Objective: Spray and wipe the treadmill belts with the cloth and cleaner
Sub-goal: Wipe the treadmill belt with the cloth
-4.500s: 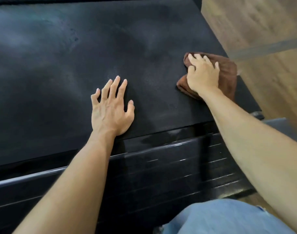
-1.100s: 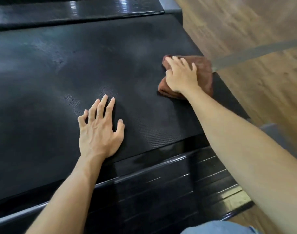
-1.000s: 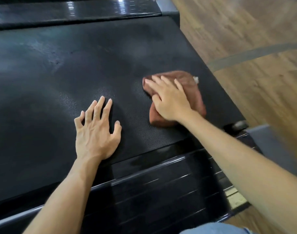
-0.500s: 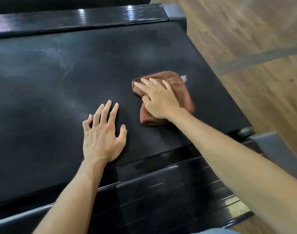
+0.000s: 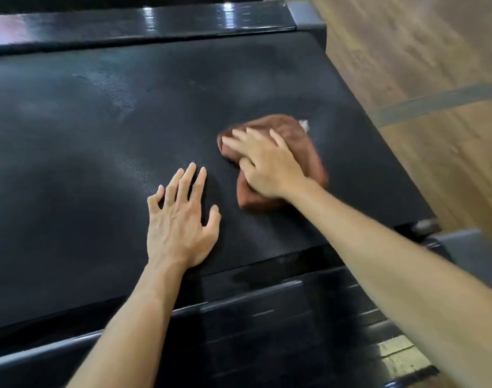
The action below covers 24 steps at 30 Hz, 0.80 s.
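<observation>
Meanwhile, the brown cloth (image 5: 281, 163) had slid inward from the belt's right edge, where it lay a second earlier, and sat just right of the left hand (image 5: 181, 219). The right hand (image 5: 264, 163) pressed flat on top of it, fingers extended and blurred, gripping nothing. The left hand had barely shifted, lying palm down with fingers spread on the black treadmill belt (image 5: 99, 163), empty, near the belt's closer edge.
</observation>
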Each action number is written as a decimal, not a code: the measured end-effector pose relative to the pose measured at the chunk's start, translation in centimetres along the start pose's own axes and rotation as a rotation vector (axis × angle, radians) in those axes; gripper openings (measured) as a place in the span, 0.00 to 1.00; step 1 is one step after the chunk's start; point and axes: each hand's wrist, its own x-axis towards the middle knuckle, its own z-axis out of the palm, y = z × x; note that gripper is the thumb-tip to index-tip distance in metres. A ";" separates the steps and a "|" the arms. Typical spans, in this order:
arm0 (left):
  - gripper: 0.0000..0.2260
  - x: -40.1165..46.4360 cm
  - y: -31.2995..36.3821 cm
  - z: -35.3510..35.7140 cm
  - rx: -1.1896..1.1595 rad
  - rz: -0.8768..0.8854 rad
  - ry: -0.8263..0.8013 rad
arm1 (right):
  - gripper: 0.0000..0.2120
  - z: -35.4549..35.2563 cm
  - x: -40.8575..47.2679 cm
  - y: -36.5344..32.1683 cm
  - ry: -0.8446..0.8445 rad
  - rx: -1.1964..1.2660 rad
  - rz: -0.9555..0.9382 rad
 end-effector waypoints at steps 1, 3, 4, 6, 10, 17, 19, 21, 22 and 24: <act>0.34 0.0 -0.1 0.0 0.004 -0.001 0.004 | 0.30 0.1 -3.0 -0.1 -0.020 0.047 -0.057; 0.34 0.1 0.0 0.0 0.001 0.007 -0.006 | 0.32 0.0 -7.9 2.2 -0.005 0.035 -0.039; 0.34 0.1 0.0 0.0 0.001 0.006 -0.002 | 0.32 -0.5 -8.3 4.1 0.017 0.014 0.040; 0.34 0.1 0.0 0.0 0.007 0.005 0.000 | 0.29 -1.6 -5.4 6.7 0.089 -0.041 0.248; 0.34 0.2 0.0 0.0 0.004 0.007 0.000 | 0.27 -1.7 3.8 5.5 0.116 -0.078 0.387; 0.34 0.0 -0.1 0.0 -0.009 0.005 -0.009 | 0.31 0.6 -5.6 -0.7 -0.024 0.020 -0.070; 0.34 0.1 -0.1 0.0 -0.010 0.005 -0.008 | 0.33 -0.2 -8.2 3.1 -0.001 -0.024 0.026; 0.34 0.3 0.0 0.1 -0.019 0.011 -0.006 | 0.31 -1.5 -5.9 7.0 0.053 -0.074 0.209; 0.34 0.2 0.0 0.1 -0.017 0.009 -0.010 | 0.29 -2.1 -3.8 8.0 0.066 -0.080 0.310; 0.34 0.0 0.0 0.0 -0.007 0.003 -0.018 | 0.27 -2.5 0.5 8.1 0.073 -0.085 0.423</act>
